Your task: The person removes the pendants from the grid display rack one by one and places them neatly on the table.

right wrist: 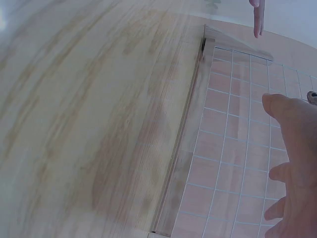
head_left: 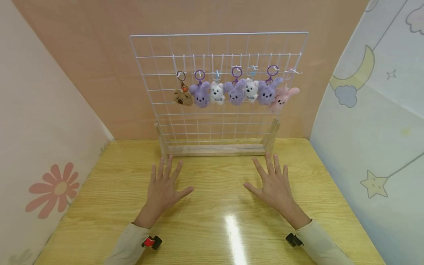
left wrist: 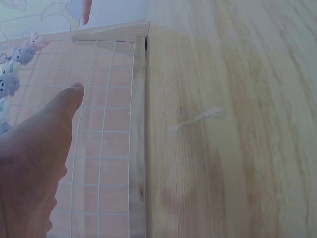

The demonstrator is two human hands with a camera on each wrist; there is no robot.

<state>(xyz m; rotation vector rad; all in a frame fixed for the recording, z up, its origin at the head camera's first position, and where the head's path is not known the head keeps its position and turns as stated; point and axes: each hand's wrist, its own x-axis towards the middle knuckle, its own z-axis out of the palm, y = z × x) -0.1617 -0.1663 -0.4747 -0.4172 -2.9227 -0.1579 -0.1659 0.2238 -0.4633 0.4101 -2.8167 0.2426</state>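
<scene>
Nearest, pale sleeves (head_left: 127,243) ending in left hand (head_left: 163,191) and right hand (head_left: 275,187), both held well apart over a wood-grain table (head_left: 212,180), fingers (head_left: 176,171) straight and spread, gripping nothing. Farther back, just beyond the fingers, a wooden stand (head_left: 215,150) bearing an upright white wire grid (head_left: 218,34). On its hooks (head_left: 174,63), across the upper half, seven plush keychains (head_left: 236,94) in a row, left to right: brown, lavender, white, lavender, white, lavender, pink. Farthest, a peach-toned wall (head_left: 82,55) behind the grid.
</scene>
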